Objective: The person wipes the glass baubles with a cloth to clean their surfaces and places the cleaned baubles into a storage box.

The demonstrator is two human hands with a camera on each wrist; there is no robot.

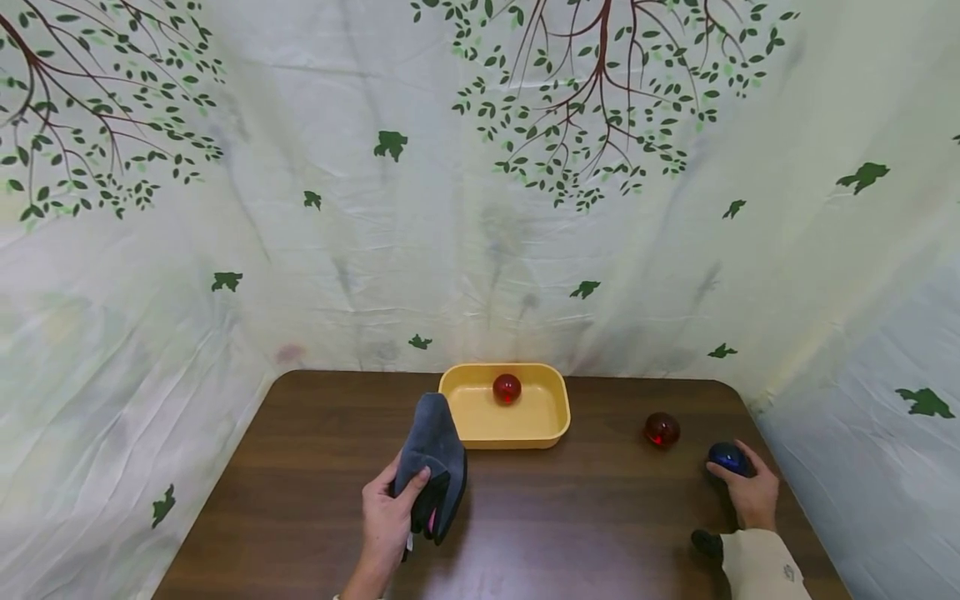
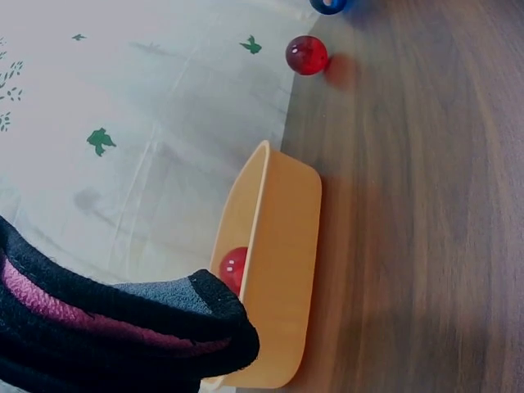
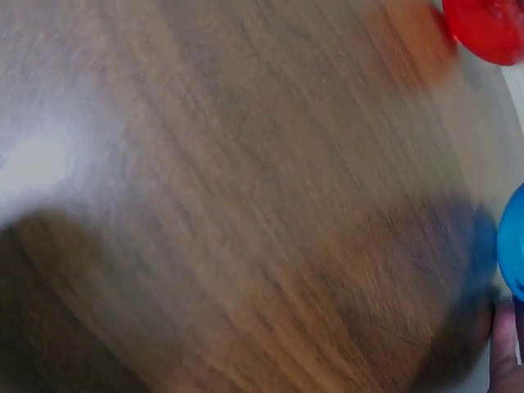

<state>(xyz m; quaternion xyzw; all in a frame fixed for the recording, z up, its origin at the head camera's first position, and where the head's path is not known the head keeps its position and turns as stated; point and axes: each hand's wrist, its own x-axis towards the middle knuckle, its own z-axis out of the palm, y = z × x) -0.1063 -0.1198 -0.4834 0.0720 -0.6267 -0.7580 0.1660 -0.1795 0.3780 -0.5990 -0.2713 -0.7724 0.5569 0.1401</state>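
Observation:
My left hand (image 1: 388,512) grips a dark grey fabric piece (image 1: 433,433) with black edges and a pink inside, thumb on its near face. It is held up by the front left corner of a yellow tray (image 1: 504,444). In the left wrist view, the fabric (image 2: 123,327) covers part of the tray's near end. A clear red ball (image 1: 507,389) lies in the tray. Over at the table's right side, my right hand (image 1: 756,498) holds a blue ball (image 1: 725,457) between thumb and fingers. In the right wrist view only part of the blue ball (image 3: 512,246) shows.
A second red ball (image 1: 662,429) sits on the brown wooden table (image 1: 570,517), between the tray and the blue ball. Pale cloth (image 1: 465,250) printed with leaves hangs behind the table and along both sides.

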